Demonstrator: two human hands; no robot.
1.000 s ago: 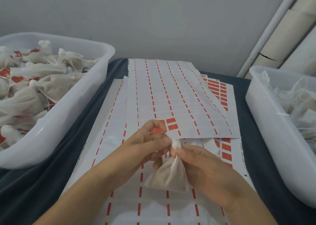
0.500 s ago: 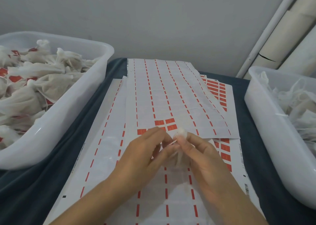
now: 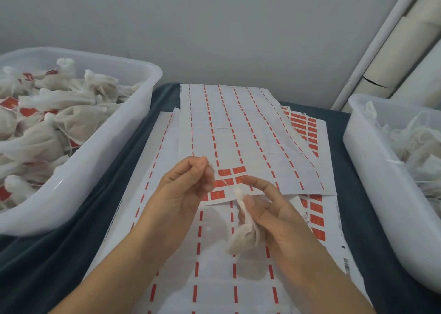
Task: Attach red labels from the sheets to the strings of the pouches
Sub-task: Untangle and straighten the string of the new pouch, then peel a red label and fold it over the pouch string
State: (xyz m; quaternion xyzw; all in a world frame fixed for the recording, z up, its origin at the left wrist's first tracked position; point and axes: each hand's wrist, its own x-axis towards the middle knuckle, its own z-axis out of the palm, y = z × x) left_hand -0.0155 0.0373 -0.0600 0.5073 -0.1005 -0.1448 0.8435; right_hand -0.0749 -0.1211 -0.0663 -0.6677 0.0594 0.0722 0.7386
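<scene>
My right hand (image 3: 274,216) grips a small white mesh pouch (image 3: 243,237) by its gathered neck, the body hanging below my fingers. A thin string (image 3: 220,179) runs taut from the pouch's neck up and left to my left hand (image 3: 183,189), which pinches its end between thumb and fingertips. Both hands hover over the top label sheet (image 3: 238,132), just in front of its few remaining red labels (image 3: 229,177). More red labels (image 3: 307,130) show on a sheet underneath at the right.
A white tub (image 3: 114,137) at the left holds several pouches with red labels. Another white tub (image 3: 381,182) at the right holds pouches without labels. Stacked sheets lie on a dark blue cloth (image 3: 59,254). Cardboard tubes lean at the back right.
My left hand has pulled the string out up and to the left, away from the pouch. My right hand has shifted right and lowered, so the pouch hangs in view again.
</scene>
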